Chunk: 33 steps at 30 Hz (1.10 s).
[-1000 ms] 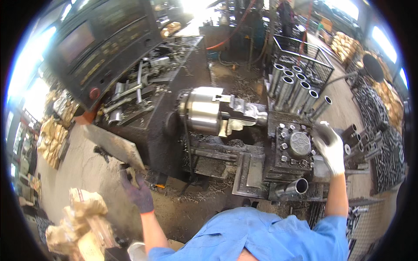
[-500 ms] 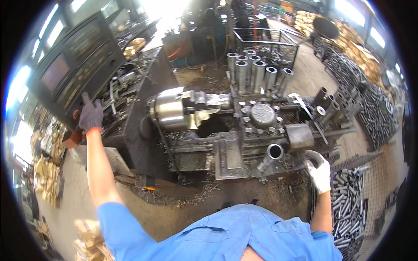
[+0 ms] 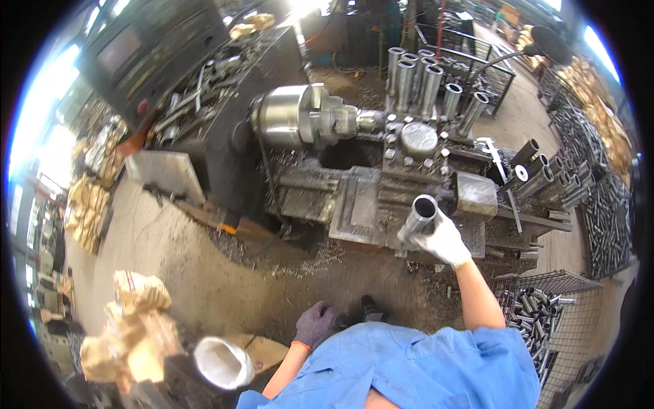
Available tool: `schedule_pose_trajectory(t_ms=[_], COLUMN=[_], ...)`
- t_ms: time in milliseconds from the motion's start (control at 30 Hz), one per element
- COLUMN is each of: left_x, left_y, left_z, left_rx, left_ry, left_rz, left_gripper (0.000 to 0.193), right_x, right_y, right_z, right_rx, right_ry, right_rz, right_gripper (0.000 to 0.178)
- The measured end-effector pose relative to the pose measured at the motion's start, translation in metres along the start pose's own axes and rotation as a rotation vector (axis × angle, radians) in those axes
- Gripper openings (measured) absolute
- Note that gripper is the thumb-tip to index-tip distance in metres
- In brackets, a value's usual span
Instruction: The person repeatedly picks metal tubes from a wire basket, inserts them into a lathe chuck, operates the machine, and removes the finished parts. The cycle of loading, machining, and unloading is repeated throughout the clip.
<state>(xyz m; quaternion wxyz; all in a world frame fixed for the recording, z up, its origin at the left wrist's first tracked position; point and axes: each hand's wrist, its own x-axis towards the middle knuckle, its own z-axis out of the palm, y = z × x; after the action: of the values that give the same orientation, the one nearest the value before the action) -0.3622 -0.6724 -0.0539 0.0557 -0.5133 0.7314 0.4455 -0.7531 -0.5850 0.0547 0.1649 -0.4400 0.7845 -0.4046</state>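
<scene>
My right hand (image 3: 444, 240), in a white glove, grips a short grey steel tube (image 3: 417, 217) with its open end facing up, just in front of the lathe carriage (image 3: 381, 198). My left hand (image 3: 315, 324), in a dark glove, hangs low by my blue shirt with fingers loosely curled and holds nothing. The lathe chuck (image 3: 289, 116) sits at the upper middle with a workpiece stub pointing right toward the round tool post (image 3: 418, 136).
Upright steel tubes (image 3: 426, 82) stand behind the lathe in a wire crate. More tubes (image 3: 545, 174) lie on a rack at right, and a wire basket of tubes (image 3: 538, 310) sits on the floor. Sacks (image 3: 133, 327) and a white bucket (image 3: 221, 361) stand lower left.
My left hand has dropped from the lathe's controls at the left down to my side. My right hand has risen to the carriage front and now holds a tube.
</scene>
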Motion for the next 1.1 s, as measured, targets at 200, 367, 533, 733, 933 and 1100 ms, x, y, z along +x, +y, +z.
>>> schedule_pose_trajectory(t_ms=[200,367,533,733,933,1100], left_x=[-0.081,-0.204,-0.349,-0.472,-0.475,-0.485], left_y=[-0.081,-0.167,-0.241,-0.253,-0.184,-0.101], left_z=[0.022,0.061,0.151,0.298,0.461,0.488], left_rx=[-0.201,-0.357,-0.678,-1.085,-1.478,-0.592], left_ry=[0.306,0.589,0.899,1.632,2.747,3.028], left_rz=[-0.132,-0.369,-0.772,-1.173,-1.694,-2.420], left_gripper=[0.050,0.050,0.049,0.047,0.047,0.072], right_x=[-0.008,-0.076,-0.213,-0.390,-0.549,-0.661], right_y=[-0.080,-0.181,-0.257,-0.313,-0.375,-0.433], right_z=[0.083,0.205,0.318,0.391,0.436,0.458], right_rx=[-0.097,0.101,0.246,0.137,0.233,0.230], right_ry=[-0.030,-0.411,-0.947,-1.695,-2.134,-2.248], right_rz=[-0.405,-0.672,-0.816,-1.043,-1.461,-1.617], right_gripper=[0.055,0.053,0.055,0.053,0.059,0.048])
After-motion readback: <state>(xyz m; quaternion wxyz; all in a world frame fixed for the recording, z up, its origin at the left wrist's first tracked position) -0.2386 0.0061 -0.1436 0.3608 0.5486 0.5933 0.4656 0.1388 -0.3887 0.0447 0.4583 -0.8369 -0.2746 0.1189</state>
